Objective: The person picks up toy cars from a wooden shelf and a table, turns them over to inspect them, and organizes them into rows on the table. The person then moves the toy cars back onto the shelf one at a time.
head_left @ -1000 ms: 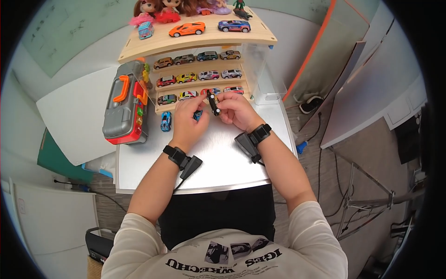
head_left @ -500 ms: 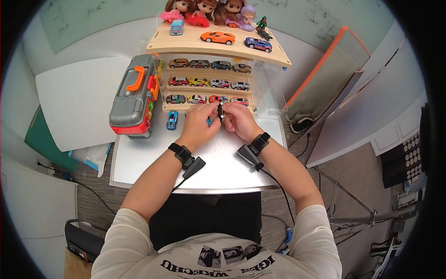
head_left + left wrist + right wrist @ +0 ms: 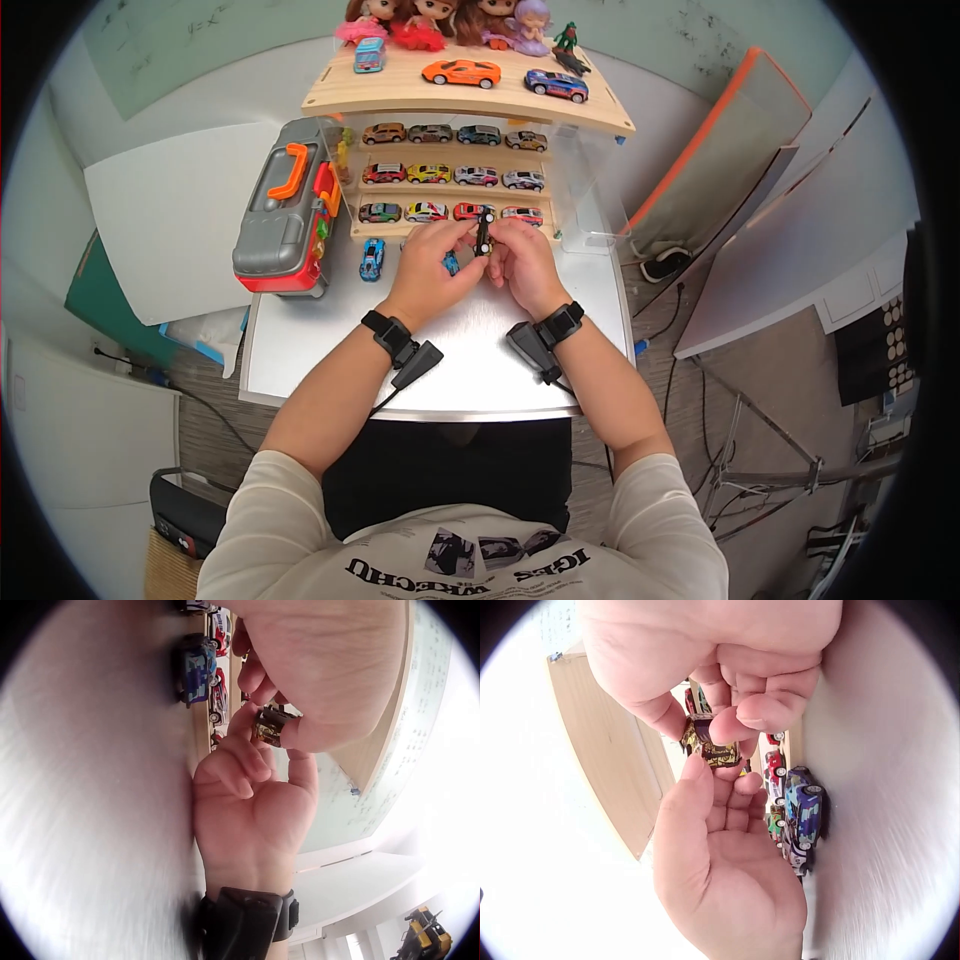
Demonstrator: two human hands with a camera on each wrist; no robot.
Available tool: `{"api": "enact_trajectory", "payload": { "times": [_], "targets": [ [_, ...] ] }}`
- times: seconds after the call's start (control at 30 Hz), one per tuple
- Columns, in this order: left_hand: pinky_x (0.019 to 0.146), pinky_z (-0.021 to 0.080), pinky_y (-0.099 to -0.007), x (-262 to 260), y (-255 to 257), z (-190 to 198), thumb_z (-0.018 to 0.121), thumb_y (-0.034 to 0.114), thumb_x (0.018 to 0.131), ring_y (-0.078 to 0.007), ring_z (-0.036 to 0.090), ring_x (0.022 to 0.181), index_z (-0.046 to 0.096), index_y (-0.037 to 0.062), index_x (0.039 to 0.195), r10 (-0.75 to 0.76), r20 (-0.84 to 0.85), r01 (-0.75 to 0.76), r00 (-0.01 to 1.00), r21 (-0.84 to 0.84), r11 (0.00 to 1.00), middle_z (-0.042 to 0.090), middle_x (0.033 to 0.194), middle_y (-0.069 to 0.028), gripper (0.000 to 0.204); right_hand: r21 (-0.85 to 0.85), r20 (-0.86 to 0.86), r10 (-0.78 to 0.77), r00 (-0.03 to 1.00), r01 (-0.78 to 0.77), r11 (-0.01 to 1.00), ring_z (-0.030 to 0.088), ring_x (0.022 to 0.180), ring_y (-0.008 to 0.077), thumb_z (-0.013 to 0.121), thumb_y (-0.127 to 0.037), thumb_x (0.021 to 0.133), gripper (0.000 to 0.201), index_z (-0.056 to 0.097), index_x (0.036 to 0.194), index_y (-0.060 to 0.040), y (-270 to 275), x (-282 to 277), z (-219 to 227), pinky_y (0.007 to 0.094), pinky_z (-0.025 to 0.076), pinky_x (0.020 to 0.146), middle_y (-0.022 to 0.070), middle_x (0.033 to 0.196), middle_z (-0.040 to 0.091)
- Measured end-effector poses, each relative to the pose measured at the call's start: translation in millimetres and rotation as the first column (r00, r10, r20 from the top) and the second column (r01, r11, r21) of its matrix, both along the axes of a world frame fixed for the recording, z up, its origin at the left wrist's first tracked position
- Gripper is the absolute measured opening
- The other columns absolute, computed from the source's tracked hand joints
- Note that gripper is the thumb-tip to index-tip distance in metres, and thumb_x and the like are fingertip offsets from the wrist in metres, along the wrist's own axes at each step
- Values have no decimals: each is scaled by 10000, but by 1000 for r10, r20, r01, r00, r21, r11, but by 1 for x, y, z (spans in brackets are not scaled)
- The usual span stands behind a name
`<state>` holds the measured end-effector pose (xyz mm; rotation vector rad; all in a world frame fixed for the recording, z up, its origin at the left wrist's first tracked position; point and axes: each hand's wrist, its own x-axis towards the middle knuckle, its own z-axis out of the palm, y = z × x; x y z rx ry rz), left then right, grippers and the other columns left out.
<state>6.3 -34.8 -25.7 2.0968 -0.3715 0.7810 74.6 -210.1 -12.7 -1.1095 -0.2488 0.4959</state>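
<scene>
A small toy car (image 3: 484, 232), black underneath with white wheels, is held up between both hands over the front of the shelf. Its gold-and-black patterned body (image 3: 718, 755) shows in the right wrist view. My left hand (image 3: 428, 266) pinches it from one side with thumb and fingertips. From the other side, the thumb and fingers of my right hand (image 3: 528, 262) pinch it too. Below the hands a blue camouflage toy car (image 3: 804, 808) stands on the table, mostly hidden by the left hand in the head view. Another blue toy car (image 3: 372, 260) stands to the left.
Behind the hands, a stepped wooden shelf (image 3: 450, 154) carries three rows of toy cars. Dolls, an orange car (image 3: 461, 73) and other toys sit on its top board. A grey toolbox (image 3: 280, 215) stands left; a clear plastic panel (image 3: 590, 200) is at the right. The metal table (image 3: 470, 370) lies beneath.
The toy car has turned from slanted to nearly upright in the head view, still held by both hands. The head view has shifted, so the shelf and toolbox appear farther right.
</scene>
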Motion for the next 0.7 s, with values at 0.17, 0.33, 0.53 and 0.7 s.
{"api": "enact_trajectory", "payload": {
  "times": [0.17,0.33,0.53,0.7],
  "targets": [
    [887,527,-360,-1,-2,4,850,119,796,-212,659,924,703,17,1285,20,7,-21,1000,31,999,737,1028,-79,521,0,54,9,998,-9,1000,561,506,120,660,-200,1001,153,651,992,-48,-9,5,-1,269,425,445,32,687,613],
    [859,538,-341,-2,-2,7,864,129,803,-208,659,902,707,11,1274,17,-11,-16,1000,29,999,732,1015,-81,510,42,38,-2,999,0,999,566,502,123,671,-184,990,131,652,987,-55,-15,12,-4,266,412,438,21,661,601],
    [836,545,-329,-2,-2,6,886,164,812,-188,657,888,713,16,1273,36,-38,-36,999,6,999,722,995,-70,515,16,42,63,997,-64,998,579,516,117,678,-142,977,92,657,998,-55,-17,15,-11,261,413,440,22,697,624],
    [875,533,-340,-3,-3,7,897,191,799,-190,652,934,699,21,1312,18,-77,-19,997,-13,1000,716,1024,-73,576,29,45,116,992,-117,993,593,537,105,667,-133,985,87,663,1015,-51,-16,10,-8,248,432,455,43,782,686]
  ]
}}
